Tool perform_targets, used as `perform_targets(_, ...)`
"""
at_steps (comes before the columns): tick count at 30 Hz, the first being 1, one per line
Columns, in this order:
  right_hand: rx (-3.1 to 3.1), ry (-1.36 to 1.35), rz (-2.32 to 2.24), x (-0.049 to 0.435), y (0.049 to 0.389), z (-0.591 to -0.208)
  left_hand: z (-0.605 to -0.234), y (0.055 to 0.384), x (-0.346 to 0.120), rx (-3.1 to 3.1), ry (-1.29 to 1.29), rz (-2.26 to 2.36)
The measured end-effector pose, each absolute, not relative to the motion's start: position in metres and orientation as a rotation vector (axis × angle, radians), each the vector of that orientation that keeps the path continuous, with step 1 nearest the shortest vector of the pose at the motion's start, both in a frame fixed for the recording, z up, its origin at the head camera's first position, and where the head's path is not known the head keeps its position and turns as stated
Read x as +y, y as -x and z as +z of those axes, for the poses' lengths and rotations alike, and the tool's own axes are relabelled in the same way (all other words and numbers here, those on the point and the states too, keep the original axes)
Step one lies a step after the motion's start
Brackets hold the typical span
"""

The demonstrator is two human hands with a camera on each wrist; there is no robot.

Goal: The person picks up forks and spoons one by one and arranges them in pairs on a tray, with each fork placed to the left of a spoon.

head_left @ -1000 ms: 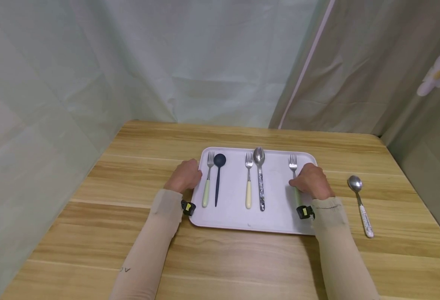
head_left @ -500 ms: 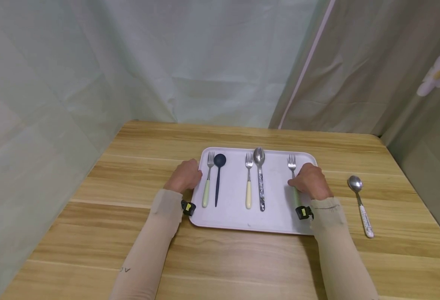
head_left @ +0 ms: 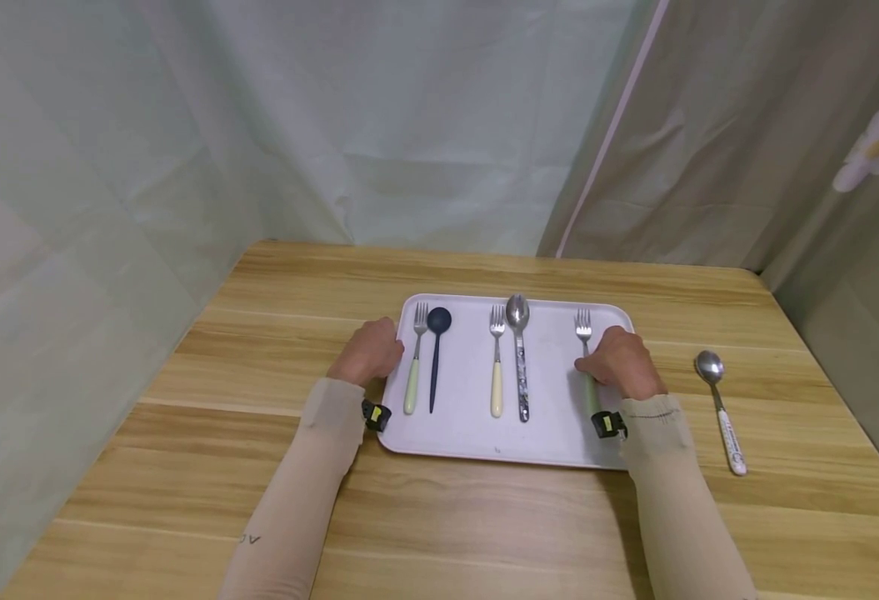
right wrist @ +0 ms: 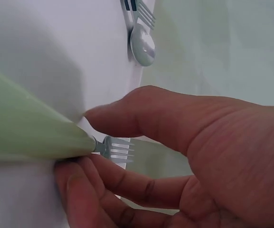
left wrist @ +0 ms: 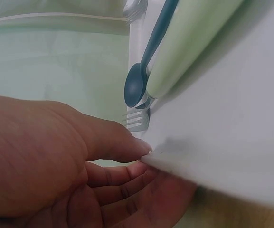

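A white tray lies on the table, with its left rim gripped by my left hand. In the left wrist view, the thumb is above the tray edge and the fingers curl below it. My right hand pinches a green-handled fork at the tray's right side; in the right wrist view, thumb and fingers lie on either side of its green handle. Nearest my left hand on the tray are another green-handled fork and a dark blue spoon.
Mid-tray lie a cream-handled fork and a metal spoon with a patterned handle. Right of the tray, a spoon with a white printed handle rests on the wooden table. Curtains hang behind the table.
The fork in my right hand has shifted very slightly to the left with the hand since a second ago. My left hand stays at the tray rim.
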State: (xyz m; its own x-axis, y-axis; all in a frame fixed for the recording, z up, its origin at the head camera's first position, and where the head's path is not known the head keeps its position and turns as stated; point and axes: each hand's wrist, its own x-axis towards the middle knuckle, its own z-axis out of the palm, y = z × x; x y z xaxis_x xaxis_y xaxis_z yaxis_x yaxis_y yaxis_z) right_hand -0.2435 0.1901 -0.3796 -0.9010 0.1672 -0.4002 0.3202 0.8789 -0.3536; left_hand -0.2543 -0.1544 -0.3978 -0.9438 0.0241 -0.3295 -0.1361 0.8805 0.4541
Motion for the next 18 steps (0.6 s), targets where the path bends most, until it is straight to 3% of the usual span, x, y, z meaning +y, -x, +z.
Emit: perform_targets(18, 2.631, -0.245, -0.612, 0.1949, 0.2416, -0.3741, -0.3985, 0.2554, -0.1549, 2.726, 0.064, 0.685)
